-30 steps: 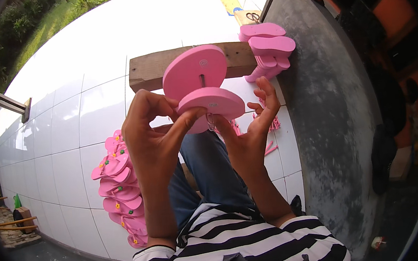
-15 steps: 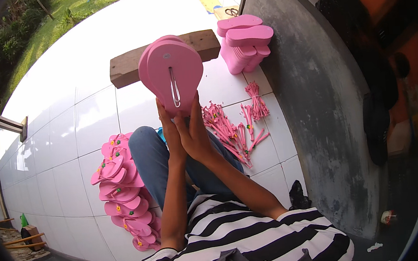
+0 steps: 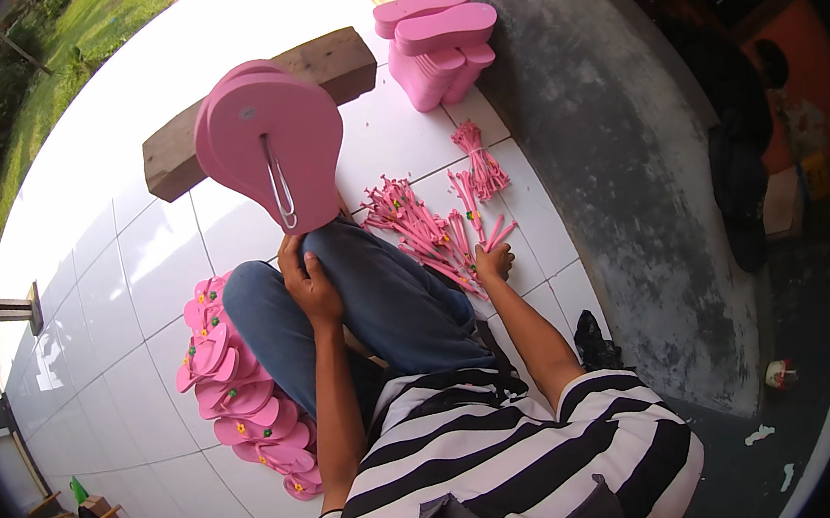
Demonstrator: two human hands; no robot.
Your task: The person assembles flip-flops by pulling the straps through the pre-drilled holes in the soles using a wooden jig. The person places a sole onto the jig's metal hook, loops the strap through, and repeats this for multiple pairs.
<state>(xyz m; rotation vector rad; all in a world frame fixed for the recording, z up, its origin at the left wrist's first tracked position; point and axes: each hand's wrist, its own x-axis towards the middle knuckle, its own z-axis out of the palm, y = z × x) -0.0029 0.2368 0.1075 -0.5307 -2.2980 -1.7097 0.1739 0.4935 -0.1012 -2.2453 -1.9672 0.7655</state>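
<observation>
A pair of stacked pink flip-flop soles (image 3: pixel 307 120) stands in front of a wooden beam (image 3: pixel 331 65), with a looped metal wire tool (image 3: pixel 278 182) through the front sole. Just below the soles' lower end is my left hand (image 3: pixel 312 287), its thumb apart from the fingers, whose tips reach the sole's edge. To the right, my right hand (image 3: pixel 493 263) is closed at the near edge of a spread of pink flip-flop straps (image 3: pixel 401 215). Its fingers are on a strap (image 3: pixel 500 232), though the grip is partly hidden.
Finished pink flip-flops with flower trims (image 3: pixel 238 391) lie left of my knees. A tied strap bundle (image 3: pixel 481 161) is beyond my right hand. Pink soles (image 3: pixel 444 41) are piled at the far right, by a grey wall (image 3: pixel 616 170). A black bag (image 3: pixel 595 342) sits near my right elbow.
My right hand has left the lower end of the soles and moved right and down to the straps. My left hand has slipped slightly lower. The view has shifted and tilted.
</observation>
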